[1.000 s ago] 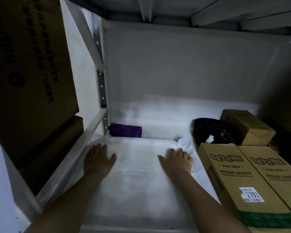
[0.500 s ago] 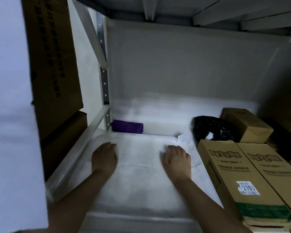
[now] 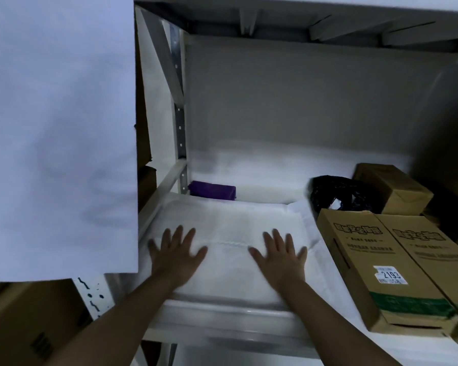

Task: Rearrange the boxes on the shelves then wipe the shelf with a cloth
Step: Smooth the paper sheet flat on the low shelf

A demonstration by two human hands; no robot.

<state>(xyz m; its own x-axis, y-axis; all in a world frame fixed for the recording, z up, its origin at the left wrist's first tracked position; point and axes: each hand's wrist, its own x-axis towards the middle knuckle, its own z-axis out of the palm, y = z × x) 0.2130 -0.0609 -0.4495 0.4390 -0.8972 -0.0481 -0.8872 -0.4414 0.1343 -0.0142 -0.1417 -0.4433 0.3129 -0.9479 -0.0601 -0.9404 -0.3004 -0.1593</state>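
A white cloth (image 3: 230, 225) lies spread flat over the left half of the white shelf (image 3: 262, 175). My left hand (image 3: 176, 253) presses flat on the cloth's left part, fingers spread. My right hand (image 3: 279, 256) presses flat on its right part, fingers spread too. Two long cardboard boxes (image 3: 391, 270) lie side by side on the shelf's right, one bearing a white label. A smaller cardboard box (image 3: 391, 187) sits behind them at the back right.
A purple folded item (image 3: 212, 190) lies in the shelf's back left corner. A black plastic bag (image 3: 339, 192) sits between the cloth and the small box. A white panel (image 3: 58, 133) fills the left. Brown cartons (image 3: 29, 323) stand at lower left, beyond the upright post (image 3: 180, 133).
Both hands have slid back toward the shelf's front edge across the cloth, with fingers now spread wider. The view has pulled back and the white panel on the left covers more.
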